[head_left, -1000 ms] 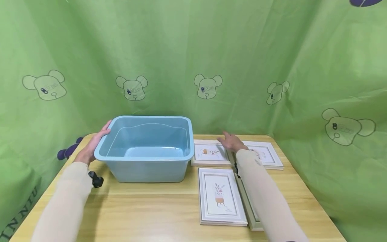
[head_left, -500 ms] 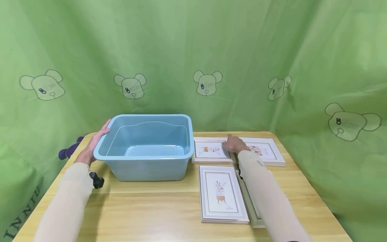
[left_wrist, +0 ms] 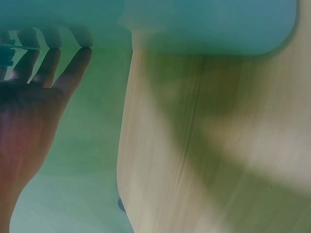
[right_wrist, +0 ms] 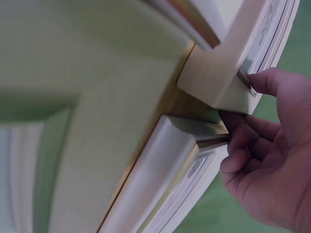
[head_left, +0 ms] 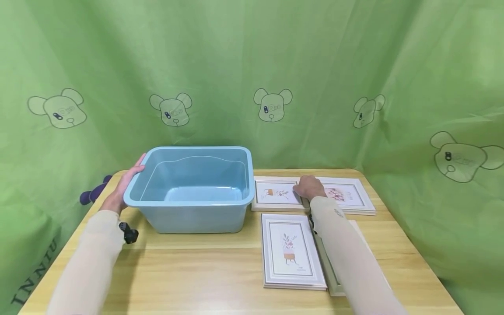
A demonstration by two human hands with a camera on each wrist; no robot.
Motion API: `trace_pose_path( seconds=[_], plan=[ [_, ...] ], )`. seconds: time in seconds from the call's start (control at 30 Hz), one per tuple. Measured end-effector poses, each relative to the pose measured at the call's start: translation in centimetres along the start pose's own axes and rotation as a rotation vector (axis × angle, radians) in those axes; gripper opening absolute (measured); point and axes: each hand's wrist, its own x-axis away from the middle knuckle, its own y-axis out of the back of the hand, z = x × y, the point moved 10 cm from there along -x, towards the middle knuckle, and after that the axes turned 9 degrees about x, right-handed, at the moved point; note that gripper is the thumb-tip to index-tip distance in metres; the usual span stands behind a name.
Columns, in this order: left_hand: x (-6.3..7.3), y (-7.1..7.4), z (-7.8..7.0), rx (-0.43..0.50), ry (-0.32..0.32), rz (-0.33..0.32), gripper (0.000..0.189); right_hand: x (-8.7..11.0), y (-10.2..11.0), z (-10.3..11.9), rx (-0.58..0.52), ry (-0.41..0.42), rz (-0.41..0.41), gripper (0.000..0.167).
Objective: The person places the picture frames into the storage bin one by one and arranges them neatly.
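Observation:
A light blue plastic basin (head_left: 193, 221) stands at the back left of the table. My left hand (head_left: 123, 188) rests against its left side near the rim; in the left wrist view, mostly straight fingers (left_wrist: 73, 73) touch the outer wall. My right hand (head_left: 309, 187) pinches the right edge of the back middle picture frame (head_left: 260, 207). In the right wrist view, the thumb (right_wrist: 268, 80) lies on top of that frame's edge and fingers are beneath it. Beside that hand lies another white picture frame (head_left: 356, 194) with a pink picture.
Nearer on the wooden table (head_left: 189, 271) lies a white picture frame (head_left: 289, 251) with a plant print. A greenish frame (head_left: 334, 286) sits beside it, partly under my right sleeve (head_left: 350, 251). Green curtain (head_left: 220, 87) surrounds the table's back and sides.
The right hand has lowered onto the back middle frame's right edge, its fingers going from spread to curled. The left hand has stayed at the basin. The view has shifted slightly.

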Motion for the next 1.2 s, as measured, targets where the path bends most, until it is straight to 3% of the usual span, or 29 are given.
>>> trace_pose_path(
  seconds=[0.37,0.7,1.2],
  plan=[
    [0.0,-0.5,0.3,0.016,-0.024,0.025,0.056,0.2,1.2,-0.7,-0.002,-0.067,-0.094,0.043],
    [-0.4,-0.4,-0.4,0.009,-0.033,0.025,0.056,-0.1,3.9,-0.1,-0.107,-0.031,-0.162,0.038],
    [-0.3,-0.1,0.1,0.009,-0.006,0.016,0.055,0.2,3.6,-0.5,-0.344,-0.038,-0.101,0.06]
  ],
)
